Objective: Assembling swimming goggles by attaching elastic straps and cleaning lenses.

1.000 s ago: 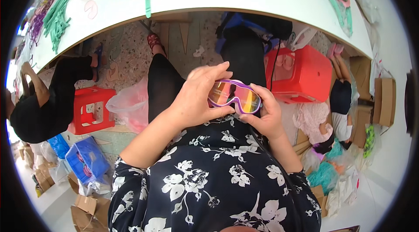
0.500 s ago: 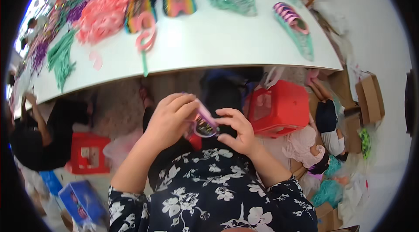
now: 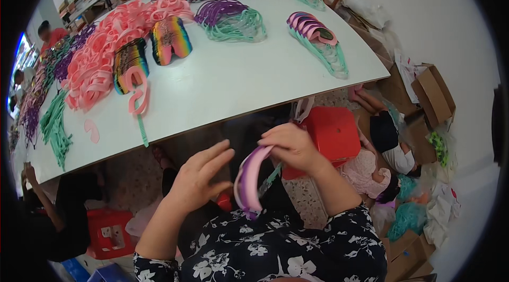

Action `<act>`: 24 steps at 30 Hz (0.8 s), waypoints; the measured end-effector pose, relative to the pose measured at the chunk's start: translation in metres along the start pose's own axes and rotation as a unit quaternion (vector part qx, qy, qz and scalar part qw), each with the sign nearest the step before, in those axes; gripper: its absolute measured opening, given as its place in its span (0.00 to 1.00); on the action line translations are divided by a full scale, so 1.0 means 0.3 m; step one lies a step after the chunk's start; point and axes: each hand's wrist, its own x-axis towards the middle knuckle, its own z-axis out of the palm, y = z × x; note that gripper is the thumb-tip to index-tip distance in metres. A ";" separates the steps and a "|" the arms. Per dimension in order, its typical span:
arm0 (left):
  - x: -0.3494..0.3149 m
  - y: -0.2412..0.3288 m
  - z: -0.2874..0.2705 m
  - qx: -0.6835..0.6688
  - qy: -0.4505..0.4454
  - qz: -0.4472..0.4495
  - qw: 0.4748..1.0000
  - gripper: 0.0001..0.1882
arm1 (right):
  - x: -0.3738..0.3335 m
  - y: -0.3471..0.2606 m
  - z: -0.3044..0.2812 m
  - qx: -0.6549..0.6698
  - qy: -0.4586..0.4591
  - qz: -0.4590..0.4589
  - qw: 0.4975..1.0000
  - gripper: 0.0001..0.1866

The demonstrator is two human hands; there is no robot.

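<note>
A pair of swim goggles [image 3: 252,180], with a pink padded rim and a purple frame, hangs on end above my lap. My right hand [image 3: 290,145] pinches it at its upper end, fingers closed. A teal strap [image 3: 272,177] shows beside it, under that hand. To the left of the goggles my left hand [image 3: 199,178] holds nothing, its fingers stretched and apart, close to the purple frame but not on it. The lenses face away and are mostly hidden.
On the white table [image 3: 212,80] lie a heap of pink rims [image 3: 98,67], rainbow lens stacks [image 3: 170,41], purple and teal straps [image 3: 228,21] and nested goggles [image 3: 313,30]. A red stool [image 3: 333,131] stands to my right. People sit nearby; a child lies beside cartons [image 3: 435,94].
My left hand has let go of the goggles and opened, staying on the left. My right hand has moved up slightly, and the goggles now hang upright from it. The view has turned.
</note>
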 end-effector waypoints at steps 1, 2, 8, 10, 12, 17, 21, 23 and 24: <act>-0.009 -0.013 0.005 -0.011 0.006 -0.052 0.999 0.39 | -0.003 0.020 -0.067 -0.018 0.025 0.016 0.999 0.12; -0.027 -0.027 0.016 -0.022 0.011 -0.103 0.994 0.39 | -0.008 0.036 -0.136 -0.023 0.038 0.070 0.997 0.13; -0.116 -0.105 0.145 -0.115 0.012 -0.212 0.970 0.32 | 0.087 0.293 -0.524 -0.122 0.249 0.205 0.939 0.13; -0.118 -0.106 0.182 -0.139 -0.005 -0.214 0.967 0.31 | 0.135 0.465 -0.627 -0.177 0.298 0.188 0.919 0.12; -0.118 -0.103 0.207 -0.154 -0.007 -0.230 0.961 0.30 | 0.186 0.621 -0.678 -0.210 0.316 0.198 0.904 0.12; -0.114 -0.124 0.251 -0.146 -0.014 -0.259 0.955 0.28 | 0.223 0.889 -0.725 -0.374 0.283 0.315 0.825 0.13; -0.135 -0.141 0.259 -0.136 -0.025 -0.273 0.952 0.26 | 0.267 0.966 -0.728 -0.411 0.257 0.343 0.805 0.14; -0.141 -0.149 0.271 -0.133 -0.027 -0.281 0.950 0.26 | 0.290 0.974 -0.756 -0.448 0.232 0.333 0.796 0.14; -0.137 -0.153 0.275 -0.148 -0.031 -0.281 0.948 0.25 | 0.296 0.972 -0.770 -0.474 0.224 0.324 0.787 0.14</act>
